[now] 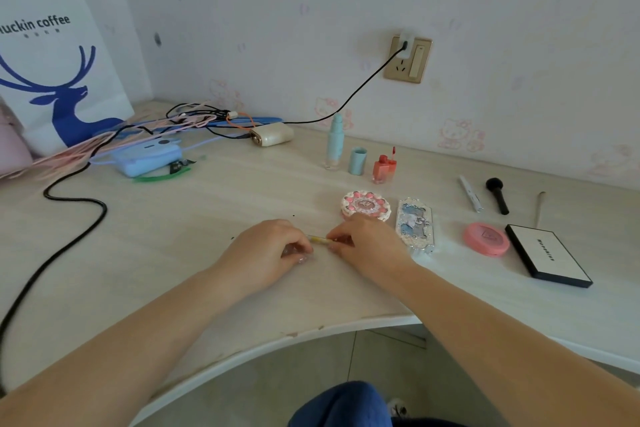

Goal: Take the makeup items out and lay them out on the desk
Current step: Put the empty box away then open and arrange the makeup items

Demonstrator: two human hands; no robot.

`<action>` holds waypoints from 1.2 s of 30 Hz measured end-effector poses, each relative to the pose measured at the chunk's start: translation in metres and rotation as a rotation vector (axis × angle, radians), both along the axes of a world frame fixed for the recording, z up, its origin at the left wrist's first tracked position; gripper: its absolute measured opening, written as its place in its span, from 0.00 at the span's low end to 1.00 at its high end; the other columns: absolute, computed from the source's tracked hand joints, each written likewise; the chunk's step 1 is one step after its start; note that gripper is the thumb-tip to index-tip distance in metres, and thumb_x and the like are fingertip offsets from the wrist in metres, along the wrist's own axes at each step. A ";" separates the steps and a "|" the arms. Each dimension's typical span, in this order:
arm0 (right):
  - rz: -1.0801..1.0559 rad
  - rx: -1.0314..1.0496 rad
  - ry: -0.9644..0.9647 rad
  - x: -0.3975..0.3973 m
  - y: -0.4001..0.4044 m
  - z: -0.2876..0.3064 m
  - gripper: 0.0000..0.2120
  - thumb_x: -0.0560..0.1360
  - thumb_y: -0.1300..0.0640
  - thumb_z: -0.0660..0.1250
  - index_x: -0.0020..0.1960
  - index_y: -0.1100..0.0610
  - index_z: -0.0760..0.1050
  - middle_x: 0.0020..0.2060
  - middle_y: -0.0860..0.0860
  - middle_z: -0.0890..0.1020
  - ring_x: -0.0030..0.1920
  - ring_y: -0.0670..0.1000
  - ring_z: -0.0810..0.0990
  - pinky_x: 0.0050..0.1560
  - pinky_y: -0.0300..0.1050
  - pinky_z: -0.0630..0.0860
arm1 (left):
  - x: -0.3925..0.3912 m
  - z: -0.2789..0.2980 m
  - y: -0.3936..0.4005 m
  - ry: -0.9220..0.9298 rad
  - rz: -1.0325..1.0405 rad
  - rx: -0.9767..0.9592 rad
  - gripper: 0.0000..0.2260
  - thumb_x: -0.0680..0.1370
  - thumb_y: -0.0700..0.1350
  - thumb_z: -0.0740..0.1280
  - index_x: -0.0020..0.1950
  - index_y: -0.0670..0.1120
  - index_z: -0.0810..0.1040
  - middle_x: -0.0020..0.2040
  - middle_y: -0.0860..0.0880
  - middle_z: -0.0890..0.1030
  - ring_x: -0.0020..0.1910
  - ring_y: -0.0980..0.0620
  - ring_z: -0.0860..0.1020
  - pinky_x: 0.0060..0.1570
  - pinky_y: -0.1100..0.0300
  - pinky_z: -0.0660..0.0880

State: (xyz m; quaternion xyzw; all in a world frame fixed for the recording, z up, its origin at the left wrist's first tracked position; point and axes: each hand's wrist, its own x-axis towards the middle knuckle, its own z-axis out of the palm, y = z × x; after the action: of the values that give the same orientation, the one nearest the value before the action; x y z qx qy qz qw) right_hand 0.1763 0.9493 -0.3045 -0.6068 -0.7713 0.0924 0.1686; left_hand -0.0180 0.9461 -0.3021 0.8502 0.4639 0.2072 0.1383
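Observation:
Both hands meet at the middle of the pale desk point(207, 218) over a thin yellowish stick point(319, 238). My left hand point(270, 248) curls around one end of it and my right hand point(367, 241) pinches the other. Laid out on the desk are a tall blue tube point(335, 142), a short blue cap point(357, 160), a red lip tint point(383, 168), a round pink-and-white compact point(365, 206), an ornate blue case point(415, 224), a pink blush point(486, 238), a black-edged white palette point(549, 255), a white pen point(471, 198), a black brush point(497, 195) and a thin stick point(539, 208).
A white coffee bag point(59, 55) stands at the back left. Tangled cables, coloured hangers point(194, 121), a blue power bank point(149, 156) and a cream case point(272, 134) lie behind. A thick black cable point(69, 239) snakes along the left. A wall socket point(408, 59) holds a plug.

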 end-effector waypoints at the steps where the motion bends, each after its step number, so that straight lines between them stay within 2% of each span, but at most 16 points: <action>1: 0.002 0.005 0.002 0.000 0.000 0.000 0.11 0.75 0.51 0.65 0.56 0.48 0.80 0.50 0.50 0.79 0.52 0.51 0.76 0.51 0.47 0.74 | 0.000 0.000 0.001 -0.001 0.001 -0.002 0.07 0.73 0.44 0.70 0.50 0.51 0.83 0.47 0.51 0.80 0.47 0.54 0.77 0.49 0.59 0.72; 7: 0.004 0.003 0.046 0.003 0.001 -0.002 0.12 0.74 0.51 0.66 0.57 0.49 0.79 0.50 0.50 0.79 0.51 0.50 0.78 0.51 0.46 0.75 | -0.001 0.001 0.002 -0.006 0.012 -0.005 0.08 0.73 0.45 0.71 0.52 0.50 0.81 0.50 0.51 0.80 0.50 0.54 0.77 0.52 0.56 0.73; 11: -0.011 0.026 0.125 0.006 0.001 -0.002 0.13 0.74 0.50 0.67 0.57 0.49 0.79 0.51 0.48 0.79 0.50 0.46 0.78 0.51 0.41 0.73 | -0.003 0.003 0.003 -0.049 0.028 0.014 0.07 0.73 0.44 0.71 0.50 0.49 0.81 0.48 0.52 0.80 0.48 0.56 0.77 0.51 0.56 0.73; 15: -0.078 0.130 0.337 0.013 0.002 0.006 0.11 0.72 0.49 0.70 0.54 0.48 0.80 0.46 0.44 0.78 0.42 0.39 0.75 0.43 0.26 0.67 | 0.000 0.009 0.007 -0.115 0.054 0.015 0.06 0.74 0.44 0.68 0.50 0.51 0.81 0.46 0.56 0.80 0.45 0.62 0.77 0.44 0.75 0.68; 17: -0.101 0.161 0.419 0.022 0.001 0.013 0.09 0.71 0.50 0.70 0.52 0.47 0.81 0.45 0.41 0.77 0.42 0.36 0.76 0.43 0.24 0.68 | 0.006 0.016 0.012 -0.157 0.051 0.003 0.06 0.74 0.43 0.68 0.50 0.51 0.81 0.46 0.56 0.80 0.45 0.63 0.77 0.43 0.78 0.66; 20: -0.146 0.193 0.448 0.050 0.001 0.025 0.09 0.71 0.52 0.70 0.51 0.46 0.81 0.44 0.39 0.77 0.44 0.35 0.76 0.45 0.26 0.70 | 0.027 0.026 0.021 -0.200 0.015 -0.009 0.06 0.74 0.43 0.69 0.49 0.51 0.82 0.46 0.56 0.81 0.45 0.64 0.77 0.43 0.79 0.66; 22: -0.210 0.205 0.466 0.077 0.001 0.031 0.09 0.71 0.51 0.71 0.51 0.46 0.80 0.44 0.39 0.77 0.45 0.37 0.77 0.46 0.29 0.71 | 0.047 0.033 0.030 -0.215 -0.016 -0.019 0.06 0.74 0.43 0.69 0.48 0.52 0.82 0.45 0.57 0.81 0.44 0.65 0.77 0.42 0.78 0.67; 27: -0.371 0.202 0.507 0.155 0.003 0.041 0.09 0.73 0.52 0.70 0.52 0.49 0.80 0.44 0.39 0.78 0.45 0.36 0.76 0.39 0.27 0.70 | 0.117 0.048 0.057 -0.221 -0.122 -0.059 0.02 0.73 0.48 0.69 0.44 0.55 0.80 0.41 0.62 0.80 0.43 0.68 0.77 0.44 0.71 0.71; 29: -0.425 0.220 0.508 0.188 0.004 0.045 0.10 0.73 0.53 0.70 0.53 0.50 0.80 0.44 0.41 0.79 0.44 0.36 0.77 0.40 0.28 0.69 | 0.152 0.053 0.071 -0.238 -0.159 -0.075 0.05 0.73 0.47 0.69 0.42 0.58 0.78 0.40 0.62 0.80 0.41 0.69 0.76 0.42 0.74 0.69; 31: -0.481 0.226 0.507 0.214 0.007 0.045 0.10 0.73 0.54 0.69 0.54 0.51 0.80 0.43 0.41 0.80 0.42 0.38 0.78 0.41 0.32 0.69 | 0.185 0.053 0.084 -0.258 -0.179 -0.101 0.06 0.73 0.47 0.69 0.40 0.59 0.78 0.39 0.61 0.80 0.41 0.67 0.77 0.44 0.71 0.70; 34: -0.548 0.213 0.455 0.245 0.015 0.042 0.11 0.73 0.54 0.69 0.55 0.52 0.80 0.45 0.45 0.81 0.43 0.43 0.78 0.43 0.37 0.69 | 0.235 0.050 0.106 -0.195 -0.190 -0.112 0.05 0.74 0.46 0.68 0.47 0.56 0.81 0.44 0.59 0.81 0.47 0.60 0.78 0.51 0.62 0.73; 36: -0.577 0.161 0.340 0.255 0.022 0.038 0.11 0.73 0.53 0.69 0.55 0.52 0.81 0.44 0.45 0.80 0.45 0.45 0.78 0.46 0.40 0.69 | 0.261 0.047 0.118 -0.094 -0.199 -0.096 0.10 0.75 0.46 0.67 0.56 0.51 0.80 0.52 0.54 0.81 0.52 0.55 0.78 0.56 0.59 0.73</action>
State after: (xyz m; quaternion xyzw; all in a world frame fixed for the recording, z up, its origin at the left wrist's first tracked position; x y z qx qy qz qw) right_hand 0.4315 0.9717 -0.2664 -0.7606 -0.5336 0.0794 0.3612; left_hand 0.2425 1.0637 -0.2552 0.8737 0.3795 0.2095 0.2205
